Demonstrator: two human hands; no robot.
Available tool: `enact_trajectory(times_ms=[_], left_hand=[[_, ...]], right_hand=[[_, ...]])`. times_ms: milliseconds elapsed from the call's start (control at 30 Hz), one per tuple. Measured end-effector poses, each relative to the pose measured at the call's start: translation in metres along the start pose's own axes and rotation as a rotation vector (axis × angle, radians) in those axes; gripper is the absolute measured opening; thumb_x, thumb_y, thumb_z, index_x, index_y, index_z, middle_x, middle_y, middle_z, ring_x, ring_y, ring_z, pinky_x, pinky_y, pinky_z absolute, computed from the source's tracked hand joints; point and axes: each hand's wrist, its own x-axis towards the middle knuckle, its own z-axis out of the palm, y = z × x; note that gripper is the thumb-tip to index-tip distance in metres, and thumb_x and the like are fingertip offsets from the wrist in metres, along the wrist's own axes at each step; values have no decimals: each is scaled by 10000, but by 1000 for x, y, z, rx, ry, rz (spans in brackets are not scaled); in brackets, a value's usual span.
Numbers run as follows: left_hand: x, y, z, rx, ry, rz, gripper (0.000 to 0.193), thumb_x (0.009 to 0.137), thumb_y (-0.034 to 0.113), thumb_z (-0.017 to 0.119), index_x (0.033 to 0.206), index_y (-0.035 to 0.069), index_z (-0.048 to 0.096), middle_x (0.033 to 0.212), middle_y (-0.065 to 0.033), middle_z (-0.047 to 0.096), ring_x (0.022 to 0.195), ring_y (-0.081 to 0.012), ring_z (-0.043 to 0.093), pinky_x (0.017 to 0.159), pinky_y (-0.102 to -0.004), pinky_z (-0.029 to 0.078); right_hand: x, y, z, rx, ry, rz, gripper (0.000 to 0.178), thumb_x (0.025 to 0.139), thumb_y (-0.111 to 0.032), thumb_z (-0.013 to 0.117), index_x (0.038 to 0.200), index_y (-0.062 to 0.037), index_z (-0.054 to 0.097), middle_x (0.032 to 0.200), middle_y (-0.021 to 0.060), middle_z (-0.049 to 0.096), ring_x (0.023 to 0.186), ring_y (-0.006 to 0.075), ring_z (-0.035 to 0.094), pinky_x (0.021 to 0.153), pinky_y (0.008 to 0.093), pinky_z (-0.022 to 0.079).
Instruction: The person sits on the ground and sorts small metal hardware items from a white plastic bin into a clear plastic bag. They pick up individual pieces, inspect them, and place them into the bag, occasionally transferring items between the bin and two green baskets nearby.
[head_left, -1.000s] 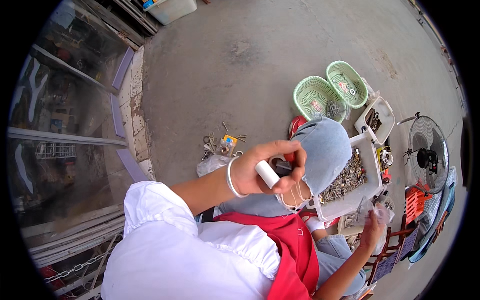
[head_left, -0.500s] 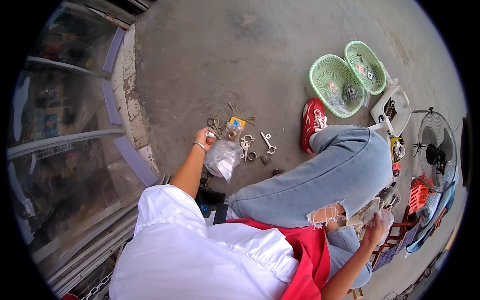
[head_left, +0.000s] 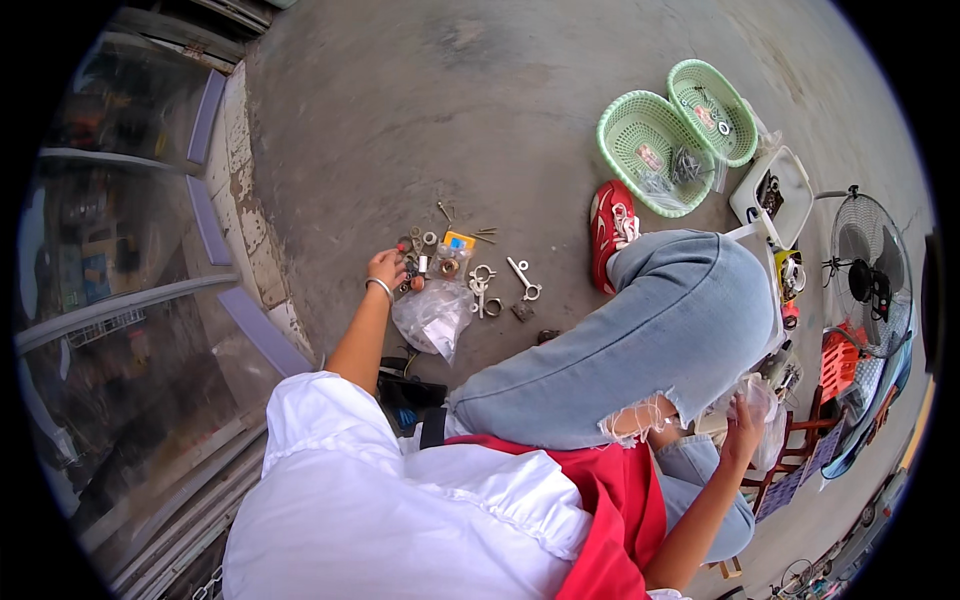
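Clear floor bag [head_left: 433, 318] on the floor [head_left: 400, 130]. Left hand [head_left: 388, 268] just past floor bag's left edge, fingers bent at the small parts; can't tell if gripping. White tube [head_left: 422, 264] just beyond floor bag, metal rings [head_left: 429, 238] a bit farther past it, yellow card [head_left: 458, 242] beyond it to the right, screws [head_left: 485, 235] past that. White ring-ended rod [head_left: 523, 280] right of floor bag. Right hand [head_left: 742, 430] well right of floor bag, gripping see-through bag [head_left: 765, 405]. Green baskets [head_left: 640, 125] far off, right and beyond floor bag.
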Motion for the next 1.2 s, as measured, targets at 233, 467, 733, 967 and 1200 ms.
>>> enact_trajectory(times_ms=[233, 467, 733, 967, 1200], left_hand=[[-108, 168, 44, -169, -324, 446, 231, 948, 199, 513, 1122, 52, 553, 1061, -85, 628, 920, -164, 614, 779, -301, 514], [-152, 256, 118, 324, -490, 939, 203, 937, 157, 526, 1062, 20, 608, 1012, -68, 652, 883, -133, 621, 769, -262, 505], [-345, 217, 175, 10, -554, 1426, 138, 888, 76, 572, 1010, 18, 600, 1026, -75, 614, 850, -134, 596, 757, -268, 491], [-453, 202, 294, 735, -1199, 1671, 241, 902, 197, 584, 1057, 14, 559, 1005, -135, 593, 813, -180, 615, 660, -295, 508], [-441, 202, 366, 993, -1572, 428, 372, 905, 302, 602, 1123, 13, 520, 956, -114, 608, 790, -165, 639, 658, -273, 540]], right_hand=[[-4, 0, 25, -163, -103, -67, 497, 810, -112, 697, 1263, -60, 501, 1007, 31, 599, 861, 110, 564, 665, 233, 423], [-13, -1, 45, -92, -149, -96, 493, 797, -93, 688, 1249, -35, 499, 1008, 55, 601, 852, 130, 571, 671, 235, 443], [-34, -29, 39, -119, -142, -155, 535, 786, 24, 644, 1286, -70, 479, 1159, 90, 550, 977, 149, 567, 788, 266, 477], [-37, -82, 41, -300, -178, -665, 455, 732, 105, 597, 1150, -75, 591, 1175, 104, 587, 1050, 218, 592, 886, 337, 469], [-2, -107, 51, -362, -180, -941, 258, 686, 73, 637, 907, -61, 630, 1114, 108, 572, 967, 286, 608, 788, 346, 500]])
